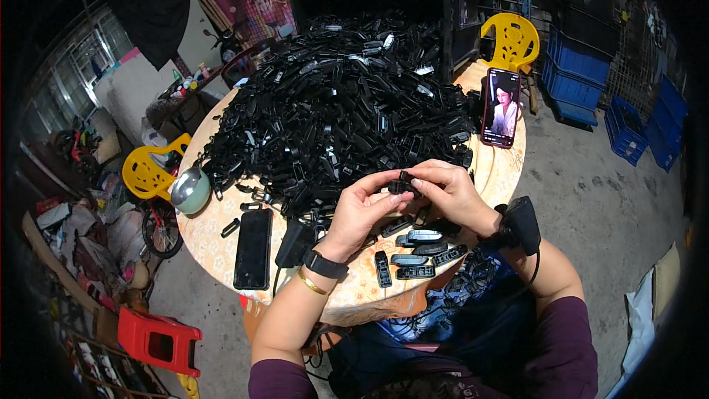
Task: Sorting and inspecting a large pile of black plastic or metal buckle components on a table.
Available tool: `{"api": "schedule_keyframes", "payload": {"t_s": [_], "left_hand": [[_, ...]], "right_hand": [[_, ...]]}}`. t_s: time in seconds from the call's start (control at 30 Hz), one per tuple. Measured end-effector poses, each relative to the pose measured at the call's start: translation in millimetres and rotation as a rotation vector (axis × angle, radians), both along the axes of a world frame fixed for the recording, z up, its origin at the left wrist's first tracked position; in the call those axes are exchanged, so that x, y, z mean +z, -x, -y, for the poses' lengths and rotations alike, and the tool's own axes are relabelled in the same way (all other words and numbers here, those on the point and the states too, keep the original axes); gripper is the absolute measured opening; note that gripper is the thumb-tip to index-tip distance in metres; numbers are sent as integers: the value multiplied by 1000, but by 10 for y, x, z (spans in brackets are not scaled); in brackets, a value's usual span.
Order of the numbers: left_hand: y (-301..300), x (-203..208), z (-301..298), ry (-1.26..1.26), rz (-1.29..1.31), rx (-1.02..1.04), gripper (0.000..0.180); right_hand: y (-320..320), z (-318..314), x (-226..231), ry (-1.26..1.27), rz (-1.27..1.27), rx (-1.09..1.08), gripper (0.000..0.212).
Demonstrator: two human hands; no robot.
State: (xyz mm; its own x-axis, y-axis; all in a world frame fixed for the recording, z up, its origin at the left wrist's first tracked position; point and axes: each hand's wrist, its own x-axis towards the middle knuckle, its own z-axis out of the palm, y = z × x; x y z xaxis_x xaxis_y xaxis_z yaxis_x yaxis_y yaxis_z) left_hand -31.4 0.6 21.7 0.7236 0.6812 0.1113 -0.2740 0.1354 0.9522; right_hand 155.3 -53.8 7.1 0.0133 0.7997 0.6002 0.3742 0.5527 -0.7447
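Just below the middle of the frame, a person's left hand (367, 205) and right hand (452, 196) meet over a small black plastic part (401, 183). Thumb and fingertips of the left hand are drawn together on the part from its left side, with only the part's thickness between them. The right hand closes on it from the other side, its thumb and forefinger pinched near the part's right end. The remaining fingers of both hands are partly hidden, so whether they also touch it cannot be told. Both grips are held above the table (201, 242), close to the near edge of a large heap of black plastic pieces (332, 103) that fills the upper middle of the frame.

Under the right hand, toward the lower middle, lies a loose group of black and grey clips (416, 253), some showing smooth curved tops and others ribbed sides. The left wrist wears a black strap (325, 264) and a gold bangle (312, 281); a black block (521, 226) sits on the right wrist. Left of the left forearm, a dark phone (253, 250) lies flat, while a lit phone (501, 108) stands upright at upper right. At the table's left edge is a round metal bowl (191, 191), near a yellow chair (151, 171).
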Motion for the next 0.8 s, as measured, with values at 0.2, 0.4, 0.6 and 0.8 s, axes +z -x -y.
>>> {"api": "schedule_keyframes", "payload": {"t_s": [0.2,0.4,0.6,0.8], "left_hand": [[11,-97,-43,-93,-77,155,23],[1,-97,19,-350,-178,275,31],[-20,-47,87,-302,-94,298,30],[30,-32,53,-282,-66,224,23]], "right_hand": [[56,61,33,139,-86,58,19],[122,101,24,24,6,-72,16],[199,169,93,-133,123,-165,20],[82,165,183,153,258,45,32]]}}
